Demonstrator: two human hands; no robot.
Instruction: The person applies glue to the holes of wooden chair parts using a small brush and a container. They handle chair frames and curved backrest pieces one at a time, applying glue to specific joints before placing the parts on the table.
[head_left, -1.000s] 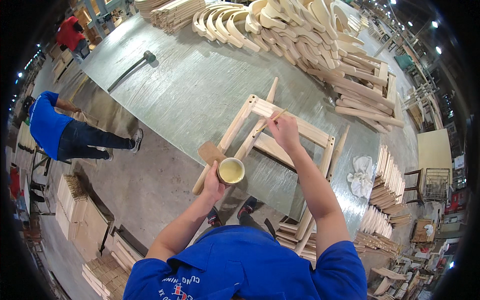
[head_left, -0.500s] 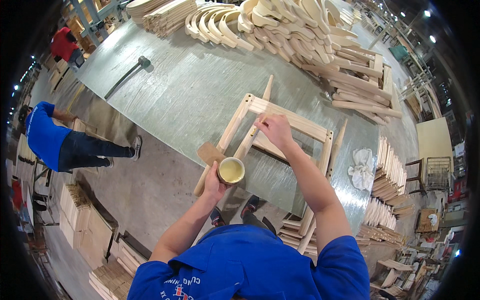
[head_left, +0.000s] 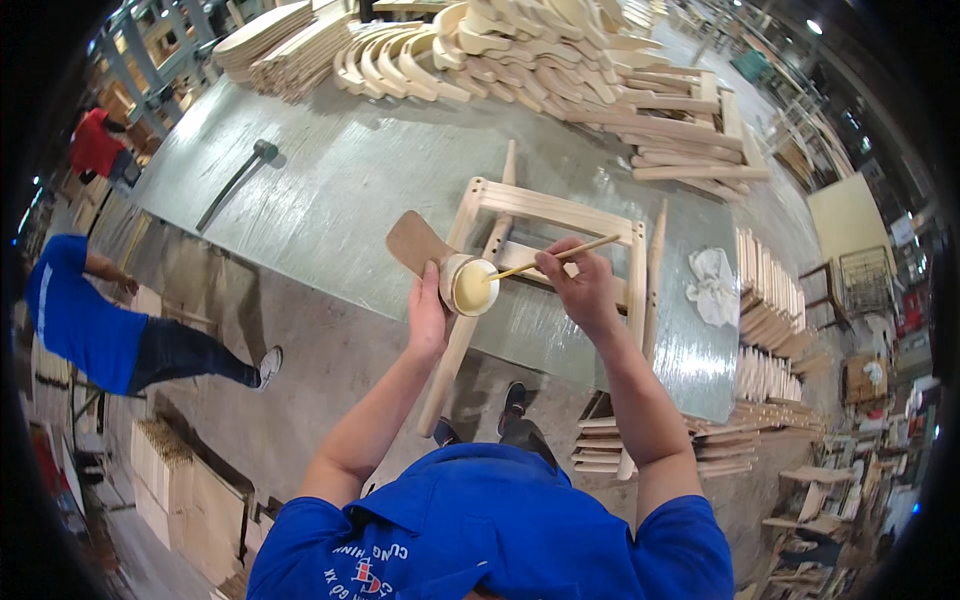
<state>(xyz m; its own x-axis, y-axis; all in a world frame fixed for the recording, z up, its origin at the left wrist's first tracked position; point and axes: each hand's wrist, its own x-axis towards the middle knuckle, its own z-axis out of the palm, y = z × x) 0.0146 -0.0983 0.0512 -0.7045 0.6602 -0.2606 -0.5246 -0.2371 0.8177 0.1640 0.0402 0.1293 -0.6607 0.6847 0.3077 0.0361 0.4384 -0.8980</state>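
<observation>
Since a second ago our right hand [head_left: 585,290] has drawn back from the frame and now dips a thin wooden stick [head_left: 545,262] into the cup [head_left: 470,285], which our left hand [head_left: 428,312] holds closed around its side, just above the near edge of the worktop [head_left: 340,180]. We judge this to be the loading step of a gluing job: the stick's tip sits in the thick, pale yellow glue, and the next move calls for lifting it without dripping and steering it to a joint of the frame [head_left: 560,215]. Our right hand pinches the stick between thumb and fingers. That frame of smooth, light, squared wood lies flat on the grey, streaked worktop just beyond the cup, one long leg overhanging toward us. A crumpled white rag [head_left: 715,285] lies to the right. Farther off rest a long-handled mallet [head_left: 235,180] and heaps of curved, unfinished wooden parts [head_left: 520,50].
</observation>
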